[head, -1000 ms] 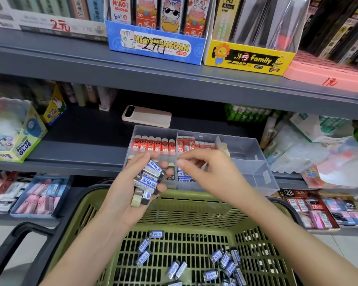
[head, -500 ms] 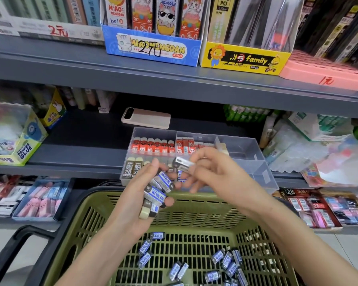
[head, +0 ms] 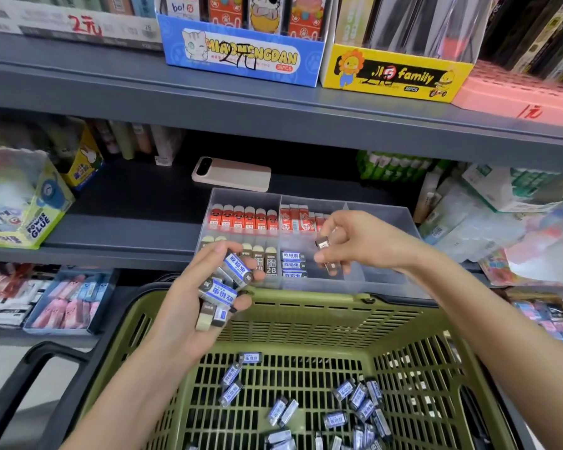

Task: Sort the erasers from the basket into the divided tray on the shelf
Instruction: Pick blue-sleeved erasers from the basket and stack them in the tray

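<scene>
Placing step: right hand [head: 364, 245] pinches one sleeved eraser [head: 322, 244] over the front-middle compartment of the clear plastic divided tray [head: 381, 222] at the grey shelf [head: 127, 235] front edge, left hand [head: 189, 319] grips a blue-labelled eraser stack [head: 228, 284] above the green plastic basket [head: 306, 319]; next, likely, lower it in flush.

On the shelf [head: 127, 235] before us a tray [head: 244, 198] stands, a phone [head: 231, 173] behind it, a glue box [head: 30, 216] well left. Before the tray, lower, a basket [head: 306, 319] holds loose erasers [head: 355, 404]. Our left hand [head: 205, 297] is over the basket's far rim, our right hand [head: 361, 245] over the tray.
</scene>
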A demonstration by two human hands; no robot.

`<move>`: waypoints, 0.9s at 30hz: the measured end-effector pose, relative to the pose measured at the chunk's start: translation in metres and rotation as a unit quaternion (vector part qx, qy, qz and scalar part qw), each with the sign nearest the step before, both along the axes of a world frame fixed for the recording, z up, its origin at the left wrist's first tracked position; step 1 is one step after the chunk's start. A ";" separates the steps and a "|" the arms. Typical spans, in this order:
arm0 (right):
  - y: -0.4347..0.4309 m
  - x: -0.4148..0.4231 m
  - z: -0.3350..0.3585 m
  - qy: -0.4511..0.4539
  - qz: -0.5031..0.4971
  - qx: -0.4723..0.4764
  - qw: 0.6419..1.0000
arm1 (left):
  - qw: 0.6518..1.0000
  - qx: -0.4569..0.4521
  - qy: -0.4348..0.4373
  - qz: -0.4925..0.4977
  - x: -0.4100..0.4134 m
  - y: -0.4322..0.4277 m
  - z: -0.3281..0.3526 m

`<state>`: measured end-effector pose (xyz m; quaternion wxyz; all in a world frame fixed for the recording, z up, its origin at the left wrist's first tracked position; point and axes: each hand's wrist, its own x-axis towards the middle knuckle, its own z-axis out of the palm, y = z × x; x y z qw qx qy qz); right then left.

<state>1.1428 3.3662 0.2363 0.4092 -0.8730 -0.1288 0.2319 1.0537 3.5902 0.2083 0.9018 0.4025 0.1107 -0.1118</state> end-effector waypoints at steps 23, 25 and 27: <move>0.028 0.026 -0.014 0.033 0.203 -0.332 0.920 | 1.000 -0.002 -0.008 -0.011 0.000 0.003 -0.008; 0.028 0.024 -0.015 0.033 0.197 -0.324 0.925 | 1.000 -0.001 -0.007 -0.012 0.000 0.003 -0.008; 0.028 0.024 -0.014 0.040 0.192 -0.308 0.931 | 1.000 0.001 -0.008 -0.011 0.000 0.003 -0.008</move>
